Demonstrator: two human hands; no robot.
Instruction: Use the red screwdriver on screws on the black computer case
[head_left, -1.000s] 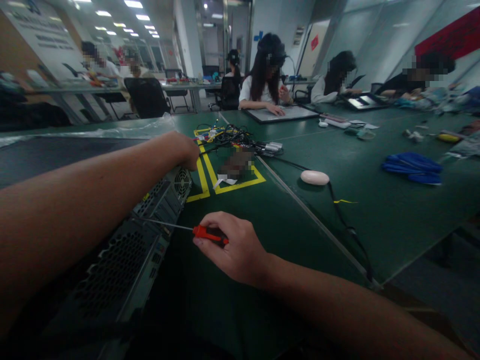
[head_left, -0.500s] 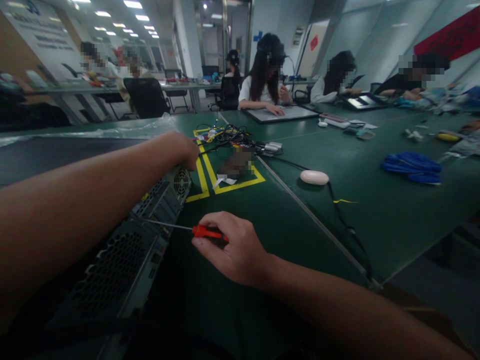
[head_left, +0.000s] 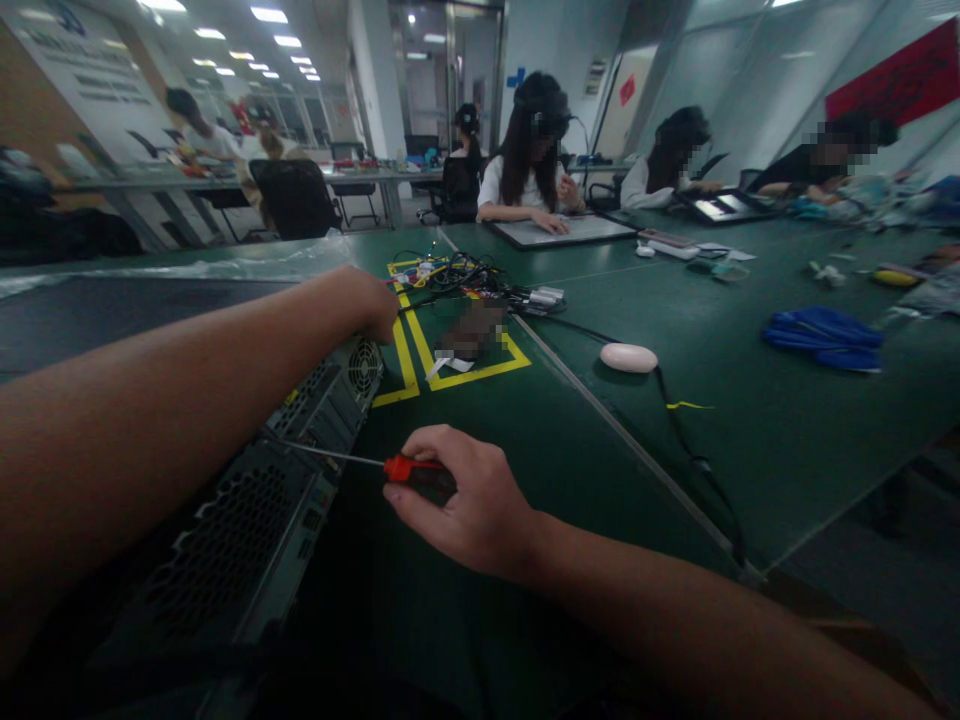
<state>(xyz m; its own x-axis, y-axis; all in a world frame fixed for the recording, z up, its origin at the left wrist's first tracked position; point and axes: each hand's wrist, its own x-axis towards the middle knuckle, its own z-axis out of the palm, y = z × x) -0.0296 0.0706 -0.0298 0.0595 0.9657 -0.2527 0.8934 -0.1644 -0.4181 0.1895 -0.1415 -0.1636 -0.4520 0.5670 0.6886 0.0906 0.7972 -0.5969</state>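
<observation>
Head view: green table [head_left: 577,480], computer case [head_left: 289,525], screwdriver [head_left: 397,469] at its rear panel [head_left: 319,420]

The table spans the scene. The case stands at its left side, partly covered by the left forearm [head_left: 180,365], with its vented rear facing right. Beyond it, a tangle of cables [head_left: 476,272] lies around yellow tape [head_left: 484,376]. The left hand [head_left: 375,305] is at the far upper edge of the case; its fingers are hidden, so its grip cannot be told. The right hand [head_left: 472,500] grasps the screwdriver's red-and-black handle between thumb and fingers, the thin shaft pointing left across the rear panel; contact at the tip is unclear. A pale oval object [head_left: 628,358] rests right of the cables.
</observation>
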